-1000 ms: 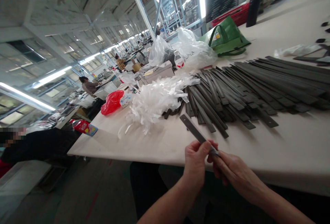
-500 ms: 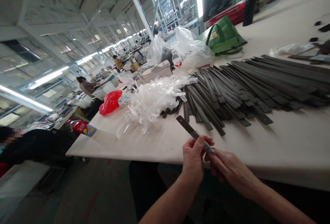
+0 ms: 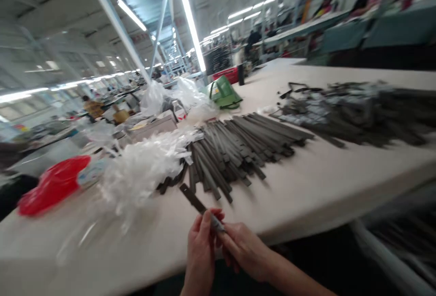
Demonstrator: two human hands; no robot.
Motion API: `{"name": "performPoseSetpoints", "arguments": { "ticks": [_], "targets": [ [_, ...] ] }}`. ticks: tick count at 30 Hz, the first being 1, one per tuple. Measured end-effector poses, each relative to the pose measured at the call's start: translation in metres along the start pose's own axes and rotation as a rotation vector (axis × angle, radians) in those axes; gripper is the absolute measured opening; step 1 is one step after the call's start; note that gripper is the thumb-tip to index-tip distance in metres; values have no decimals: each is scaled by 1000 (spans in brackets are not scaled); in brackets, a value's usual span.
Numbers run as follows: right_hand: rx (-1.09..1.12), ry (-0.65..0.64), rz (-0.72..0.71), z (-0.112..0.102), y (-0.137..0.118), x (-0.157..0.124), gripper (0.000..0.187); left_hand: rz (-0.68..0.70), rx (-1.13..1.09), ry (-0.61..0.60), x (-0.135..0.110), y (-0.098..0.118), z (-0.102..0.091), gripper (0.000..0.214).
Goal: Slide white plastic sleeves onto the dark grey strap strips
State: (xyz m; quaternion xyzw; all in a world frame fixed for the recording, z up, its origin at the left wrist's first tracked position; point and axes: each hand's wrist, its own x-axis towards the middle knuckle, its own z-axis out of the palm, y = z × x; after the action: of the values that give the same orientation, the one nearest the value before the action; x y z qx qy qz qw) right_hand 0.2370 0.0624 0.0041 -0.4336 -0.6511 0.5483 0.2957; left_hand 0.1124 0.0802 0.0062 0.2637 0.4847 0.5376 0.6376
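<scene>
A dark flat strap with a small hole near its far end slants up and left from between my hands. My left hand pinches it between thumb and fingers. Close beside it, my right hand grips the nearer end, where something pale grey shows on the strap; my fingers hide most of that part. Just beyond my hands, a spread of similar dark straps lies on the pale table. Left of them sits a heap of white translucent strips.
A red plastic bag lies at the left. Clear plastic bags, a bottle and a green bag stand at the back. Farther right is a second dark pile with grey pieces. The table's front edge runs just under my hands.
The view has swung to the right, bringing the second dark pile and benches behind it into sight. Both hands keep their hold on the strap.
</scene>
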Motion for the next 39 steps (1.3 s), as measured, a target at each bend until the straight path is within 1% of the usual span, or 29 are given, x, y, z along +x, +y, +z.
{"name": "performPoseSetpoints", "arguments": {
  "ticks": [2, 4, 6, 7, 8, 10, 14, 16, 17, 18, 19, 20, 22, 26, 28, 29, 31, 33, 35, 37, 39],
  "targets": [
    [-43, 49, 7, -6, -1, -4, 26, 16, -48, 20, 10, 4, -2, 40],
    [-149, 129, 7, -16, -1, -12, 17, 42, -121, 52, 22, 12, -2, 42],
    [-313, 231, 31, -34, 0, -23, 17, 53, -158, 56, 29, 19, -2, 46],
    [-392, 286, 52, -47, 1, -28, 20, 49, -156, 45, 30, 21, -2, 48],
    [-459, 344, 79, -64, 2, -33, 23, 41, -146, 34, 29, 21, -3, 49],
    [-540, 465, 140, -109, 1, -40, 25, 30, -113, 24, 24, 18, -6, 50],
    [-734, 751, 305, -223, -14, -50, 24, 28, -76, 51, 7, 12, -17, 50],
    [-849, 966, 383, -272, -25, -50, 32, 20, -95, 69, 1, 11, -23, 49],
    [-901, 1056, 399, -291, -30, -49, 38, 14, -108, 78, -1, 11, -25, 48],
    [-945, 1110, 398, -304, -34, -46, 42, 9, -119, 88, -3, 11, -28, 48],
    [-979, 1135, 394, -313, -36, -41, 45, 4, -127, 98, -5, 10, -30, 47],
    [-1004, 1127, 388, -318, -37, -35, 46, -3, -133, 108, -7, 9, -31, 47],
    [-1035, 1039, 392, -317, -33, -16, 44, -27, -137, 120, -11, 5, -31, 45],
    [-1065, 780, 435, -301, -11, 38, 43, -98, -125, 101, -20, -4, -28, 43],
    [-1079, 691, 471, -293, 0, 69, 43, -131, -126, 97, -24, -7, -27, 44],
    [-1087, 667, 498, -290, 4, 83, 42, -143, -130, 97, -25, -8, -27, 44],
    [-1103, 651, 557, -287, 8, 107, 39, -161, -137, 98, -26, -10, -29, 45],
    [-1110, 654, 609, -287, 6, 123, 37, -173, -142, 93, -26, -11, -32, 44],
    [-1101, 650, 643, -288, -1, 129, 34, -180, -147, 87, -26, -12, -36, 43],
    [-1088, 653, 643, -285, -11, 130, 31, -169, -152, 77, -28, -11, -39, 42],
    [-1092, 693, 579, -272, -18, 134, 31, -134, -149, 54, -32, -8, -42, 39]
  ]
}}
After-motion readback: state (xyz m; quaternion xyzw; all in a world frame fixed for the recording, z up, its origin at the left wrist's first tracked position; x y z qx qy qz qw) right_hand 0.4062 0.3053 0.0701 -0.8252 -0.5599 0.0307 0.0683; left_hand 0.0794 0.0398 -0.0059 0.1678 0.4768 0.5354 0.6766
